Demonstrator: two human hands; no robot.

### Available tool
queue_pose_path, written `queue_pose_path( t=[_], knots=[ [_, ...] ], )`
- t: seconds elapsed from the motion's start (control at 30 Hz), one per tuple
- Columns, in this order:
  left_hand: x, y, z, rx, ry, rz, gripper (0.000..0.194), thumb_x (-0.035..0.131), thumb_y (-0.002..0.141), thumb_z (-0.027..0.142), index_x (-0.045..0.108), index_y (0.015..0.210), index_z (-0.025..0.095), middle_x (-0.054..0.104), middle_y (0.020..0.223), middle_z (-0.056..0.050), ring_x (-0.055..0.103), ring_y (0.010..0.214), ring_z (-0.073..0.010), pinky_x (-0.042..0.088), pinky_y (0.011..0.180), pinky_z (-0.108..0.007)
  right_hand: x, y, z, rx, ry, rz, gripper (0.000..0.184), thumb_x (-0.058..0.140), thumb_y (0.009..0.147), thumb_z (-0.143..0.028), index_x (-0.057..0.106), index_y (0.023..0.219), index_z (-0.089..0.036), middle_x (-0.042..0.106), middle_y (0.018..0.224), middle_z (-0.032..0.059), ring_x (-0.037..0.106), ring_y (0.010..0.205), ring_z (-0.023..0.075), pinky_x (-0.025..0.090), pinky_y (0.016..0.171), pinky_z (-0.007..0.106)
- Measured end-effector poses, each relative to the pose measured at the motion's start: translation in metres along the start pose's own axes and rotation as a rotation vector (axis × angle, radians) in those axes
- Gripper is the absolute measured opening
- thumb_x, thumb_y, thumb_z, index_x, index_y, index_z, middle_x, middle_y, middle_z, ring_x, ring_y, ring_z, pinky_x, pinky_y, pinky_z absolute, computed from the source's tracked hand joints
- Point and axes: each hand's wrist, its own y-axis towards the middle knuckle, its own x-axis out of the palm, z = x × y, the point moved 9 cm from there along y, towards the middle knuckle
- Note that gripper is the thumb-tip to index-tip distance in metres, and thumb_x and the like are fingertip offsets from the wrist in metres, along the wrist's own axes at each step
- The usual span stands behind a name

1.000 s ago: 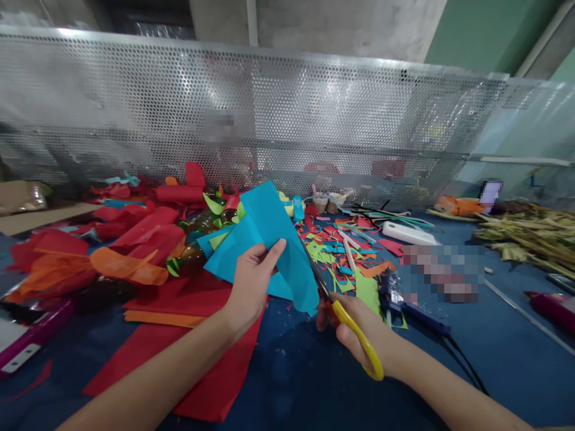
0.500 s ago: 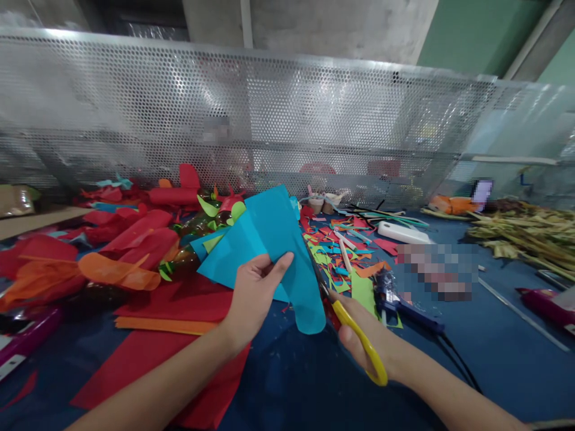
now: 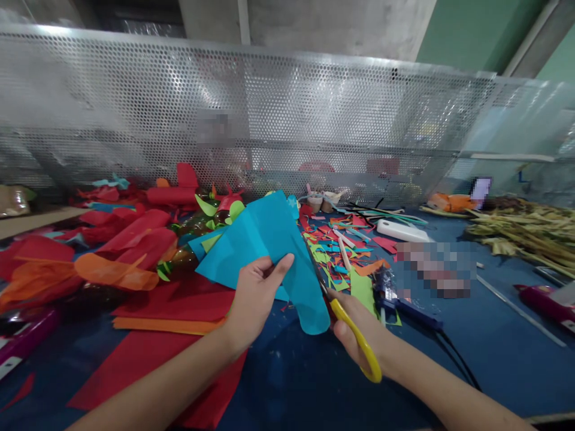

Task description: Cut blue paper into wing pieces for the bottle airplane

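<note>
My left hand (image 3: pixel 258 293) pinches a sheet of blue paper (image 3: pixel 269 233) between thumb and fingers, above the dark blue table (image 3: pixel 287 383). The lower end of the sheet has a rounded outline. In my right hand (image 3: pixel 359 326) is a pair of scissors (image 3: pixel 359 344) with yellow handles. Their blades lie along the sheet's right edge, partly hidden by the paper and fingers. Under and beside my left forearm are sheets of red paper (image 3: pixel 162 371) and an orange strip of paper (image 3: pixel 166 325).
Colourful paper scraps (image 3: pixel 345 239) lie behind my right hand, near a blue glue gun (image 3: pixel 408 308) with a cord. Red and orange paper shapes (image 3: pixel 130 239) crowd the left. Dried stalks (image 3: pixel 525 230) are at right. A perforated metal panel (image 3: pixel 269 120) stands behind.
The blue paper's rounded lower end has shifted slightly right, closer to my right hand. The scissor handles have moved a little left and look closer together. Both grips stay the same.
</note>
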Motion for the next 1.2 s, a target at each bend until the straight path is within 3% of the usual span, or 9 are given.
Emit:
queue_pose_path(
  t=[0.2, 0.77, 1.2],
  knots=[
    [-0.001, -0.001, -0.003, -0.024, 0.000, 0.016, 0.052, 0.070, 0.068, 0.049, 0.029, 0.051, 0.022, 0.022, 0.051, 0.007, 0.020, 0.046, -0.0080, 0.017, 0.040, -0.024, 0.004, -0.003, 0.008, 0.065, 0.125, -0.014, 0.068, 0.010, 0.072, -0.086, 0.035, 0.067, -0.022, 0.038, 0.055, -0.0022, 0.038, 0.045, 0.0111, 0.032, 0.044, 0.025],
    [-0.002, -0.001, -0.009, -0.027, 0.034, 0.019, 0.052, 0.067, 0.071, 0.051, 0.027, 0.053, 0.022, 0.020, 0.053, 0.007, 0.019, 0.049, -0.0087, 0.018, 0.043, -0.025, 0.000, -0.001, 0.002, -0.016, -0.021, 0.050, 0.065, 0.004, 0.079, -0.079, 0.031, 0.063, -0.021, 0.036, 0.056, -0.0020, 0.030, 0.045, 0.0090, 0.025, 0.045, 0.025],
    [-0.003, 0.000, -0.011, -0.042, 0.028, 0.024, 0.051, 0.067, 0.070, 0.050, 0.028, 0.053, 0.022, 0.021, 0.052, 0.007, 0.022, 0.048, -0.0082, 0.020, 0.043, -0.024, 0.000, -0.003, 0.008, 0.037, -0.001, 0.053, 0.067, 0.006, 0.076, -0.082, 0.032, 0.064, -0.021, 0.036, 0.056, -0.0018, 0.029, 0.046, 0.0094, 0.023, 0.046, 0.026]
  ],
)
